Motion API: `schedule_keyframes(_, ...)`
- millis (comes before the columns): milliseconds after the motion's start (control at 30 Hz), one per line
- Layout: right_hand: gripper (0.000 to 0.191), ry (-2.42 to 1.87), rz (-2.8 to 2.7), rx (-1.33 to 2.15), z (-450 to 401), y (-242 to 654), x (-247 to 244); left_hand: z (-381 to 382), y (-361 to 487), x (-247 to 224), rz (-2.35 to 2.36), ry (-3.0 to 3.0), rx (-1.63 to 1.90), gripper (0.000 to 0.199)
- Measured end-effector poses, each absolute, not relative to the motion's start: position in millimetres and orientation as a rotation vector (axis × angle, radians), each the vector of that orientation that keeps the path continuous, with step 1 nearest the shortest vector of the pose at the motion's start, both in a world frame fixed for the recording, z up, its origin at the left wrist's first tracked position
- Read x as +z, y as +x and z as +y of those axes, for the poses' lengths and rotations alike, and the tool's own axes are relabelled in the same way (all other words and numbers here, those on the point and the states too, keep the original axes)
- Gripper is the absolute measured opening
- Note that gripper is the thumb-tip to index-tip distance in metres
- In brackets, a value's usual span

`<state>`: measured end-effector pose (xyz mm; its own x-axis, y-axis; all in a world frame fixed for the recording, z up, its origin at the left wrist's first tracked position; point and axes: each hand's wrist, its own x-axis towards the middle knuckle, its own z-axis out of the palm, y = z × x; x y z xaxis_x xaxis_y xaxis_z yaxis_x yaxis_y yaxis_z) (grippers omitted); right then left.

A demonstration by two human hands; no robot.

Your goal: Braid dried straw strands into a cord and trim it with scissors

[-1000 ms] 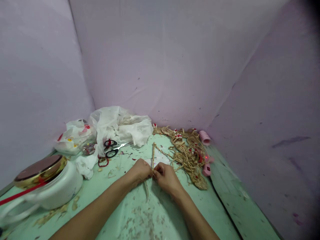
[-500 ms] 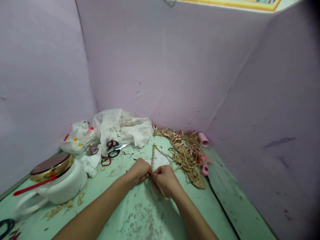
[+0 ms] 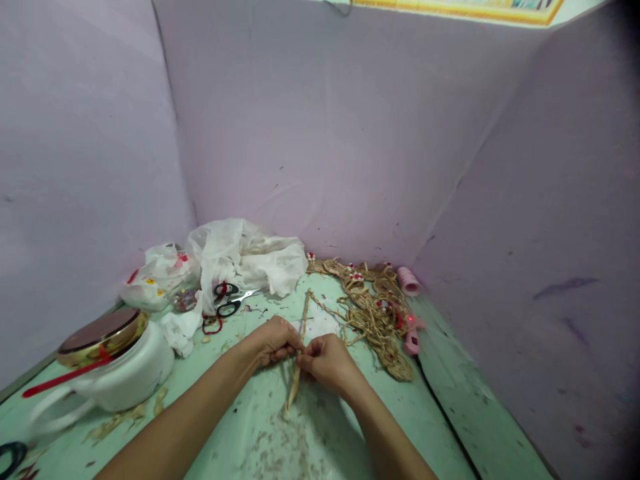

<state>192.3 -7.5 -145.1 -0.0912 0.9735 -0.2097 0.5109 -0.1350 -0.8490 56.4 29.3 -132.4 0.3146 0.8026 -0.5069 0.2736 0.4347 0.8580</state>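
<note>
My left hand and my right hand meet close together over the green table, both with fingers pinched on a tan plant-fibre cord. From my fingers the cord runs away to a bend, then back right toward a heap of braided cord dotted with red and white beads. A loose fibre end hangs down toward me below the fingers. The fingertips partly hide where the strands cross. Under the cord lies a whitish patch on the table.
Left stand a white mug with a gold-rimmed lid and a red stick. Black-handled scissors lie by white plastic bags. At right are a pink thread spool and a pink corded tool with a red light.
The loose fibre end has swung from below my right hand to the left, now hanging between the hands. My right fingers have shifted slightly left, and my left fingers have turned a little.
</note>
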Motion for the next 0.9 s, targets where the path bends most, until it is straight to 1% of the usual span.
schedule_keyframes(100,0.006,-1.647,-1.423,1.172,-2,198,-137,29,57,-133,1.234,1.119,0.46,0.009)
schedule_keyframes(167,0.012,-1.621,-1.242,1.205,-1,197,-130,29,57,-133,1.225,1.121,0.469,0.008)
schedule_keyframes(233,0.015,-1.538,-1.149,1.395,-1,193,-127,29,57,-133,1.209,1.126,0.484,0.008)
schedule_keyframes(300,0.009,-1.459,-1.134,1.598,-2,187,-128,30,55,-134,1.197,1.145,0.491,0.008)
schedule_keyframes(333,0.008,-1.454,-1.144,1.639,-1,185,-130,30,55,-135,1.2,1.166,0.475,0.008)
schedule_keyframes(467,0.015,-1.517,-1.173,1.508,1,185,-140,31,54,-130,1.265,1.317,0.375,0.007)
schedule_keyframes(667,0.013,-1.458,-1.09,1.562,2,188,-146,25,56,-112,1.418,1.52,0.35,0.008)
schedule_keyframes(900,0.005,-1.427,-1.017,1.576,1,188,-147,1,75,-106,1.756,1.841,0.337,0.009)
